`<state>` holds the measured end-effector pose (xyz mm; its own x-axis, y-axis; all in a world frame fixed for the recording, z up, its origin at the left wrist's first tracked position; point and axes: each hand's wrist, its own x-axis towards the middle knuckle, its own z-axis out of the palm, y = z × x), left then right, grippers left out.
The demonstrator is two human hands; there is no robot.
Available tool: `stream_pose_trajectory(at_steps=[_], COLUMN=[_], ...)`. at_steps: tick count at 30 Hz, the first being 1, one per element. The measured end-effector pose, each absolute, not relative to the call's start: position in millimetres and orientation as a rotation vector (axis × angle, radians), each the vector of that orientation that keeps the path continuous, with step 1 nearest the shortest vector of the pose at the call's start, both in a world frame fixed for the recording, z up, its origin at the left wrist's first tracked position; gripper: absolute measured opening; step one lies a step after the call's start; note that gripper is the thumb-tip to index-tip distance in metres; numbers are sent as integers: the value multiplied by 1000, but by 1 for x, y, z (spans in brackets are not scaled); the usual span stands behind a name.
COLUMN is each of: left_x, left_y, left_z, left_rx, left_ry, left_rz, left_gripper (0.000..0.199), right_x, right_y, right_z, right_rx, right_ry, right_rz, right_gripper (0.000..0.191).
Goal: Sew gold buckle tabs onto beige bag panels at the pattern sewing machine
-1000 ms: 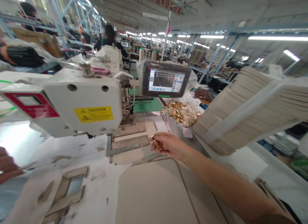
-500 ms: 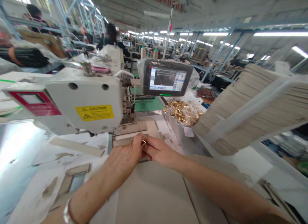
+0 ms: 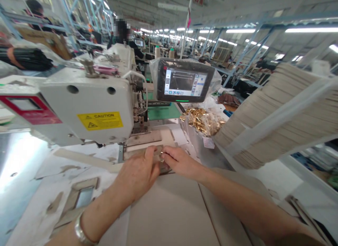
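Below the sewing machine head point(image 3: 92, 108), my left hand point(image 3: 139, 170) rests over a grey-beige piece point(image 3: 158, 151), its fingers bent and partly hidden. What those fingers hold, if anything, cannot be made out. My right hand point(image 3: 178, 161) pinches a small shiny metal piece point(image 3: 162, 156) between thumb and forefinger, just right of my left fingertips. A large beige panel point(image 3: 171, 210) lies flat under my wrists. Brown strips point(image 3: 144, 137) sit on a pale plate beyond my hands.
Gold metal parts point(image 3: 200, 121) lie in a plastic bag at the right. Behind them stands a screen point(image 3: 183, 82). Stacked beige pieces point(image 3: 274, 115) lean at the far right. A brown frame point(image 3: 70, 200) lies lower left. A person point(image 3: 123, 32) sits in the background.
My right hand has moved slightly right, away from my left fingers, and the small metal piece shows between them. The camera view has shifted slightly.
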<state>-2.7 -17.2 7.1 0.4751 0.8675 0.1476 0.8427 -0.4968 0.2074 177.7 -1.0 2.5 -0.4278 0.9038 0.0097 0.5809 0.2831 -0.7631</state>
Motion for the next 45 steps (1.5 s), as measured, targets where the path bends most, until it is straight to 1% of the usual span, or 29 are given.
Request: stream_pose_trajectory(at_steps=[1, 3, 5, 8, 11, 12, 13, 15, 17, 19, 23, 25, 29, 33, 35, 37, 42, 44, 45], left_x=[-4, -4, 0, 6, 8, 7, 6, 2, -1, -4, -10, -12, -15, -15, -15, -15, -14, -14, -14], left_y=[-19, -22, -22, -17, -6, -3, -1, 2, 3, 3, 6, 8, 10, 10, 11, 12, 12, 12, 11], left_z=[6, 3, -2, -10, -20, -24, -28, -38, -46, -52, -56, -56, -54, -49, -48, -48, -49, -49, -48], left_rx=[2542, 2493, 2533, 2628, 2759, 2806, 2841, 2854, 2816, 2779, 2758, 2750, 2710, 2671, 2660, 2652, 2662, 2660, 2657], left_ry=[1575, 1636, 1646, 1600, 1554, 1549, 1551, 1575, 1624, 1673, 1714, 1711, 1685, 1671, 1665, 1664, 1646, 1646, 1650], left_rz=[288, 157, 117, 248, 422, 473, 512, 533, 469, 402, 386, 391, 364, 335, 332, 332, 365, 379, 378], left_gripper=[20, 23, 23, 25, 28, 30, 34, 49, 58, 61, 64, 64, 66, 63, 62, 62, 62, 61, 61], right_x=[181, 183, 178, 168, 168, 171, 175, 183, 186, 183, 166, 158, 152, 157, 163, 169, 171, 167, 164], right_y=[-1, -3, -7, -6, 14, 24, 35, 55, 70, 79, 85, 85, 85, 85, 86, 89, 95, 94, 93], right_z=[0, -3, -3, -2, -3, -4, -6, -10, -13, -15, -13, -12, -14, -16, -16, -14, -3, 4, 7], right_rx=[-1365, -1387, -1365, -1341, -1398, -1429, -1463, -1523, -1551, -1579, -1765, -1827, -1810, -1825, -1861, -1904, -2049, -2089, -2112], right_ry=[-2137, -2192, -2240, -2239, -2114, -2074, -2042, -1980, -1902, -1823, -1750, -1764, -1903, -1954, -1945, -1967, -1875, -1863, -1904], right_rz=[922, 823, 769, 768, 812, 838, 877, 1002, 1170, 1292, 1307, 1250, 1070, 902, 862, 907, 1223, 1253, 1204], right_gripper=[20, 16, 18, 18, 10, 7, 7, 16, 22, 23, 20, 21, 22, 11, 11, 12, 26, 29, 30])
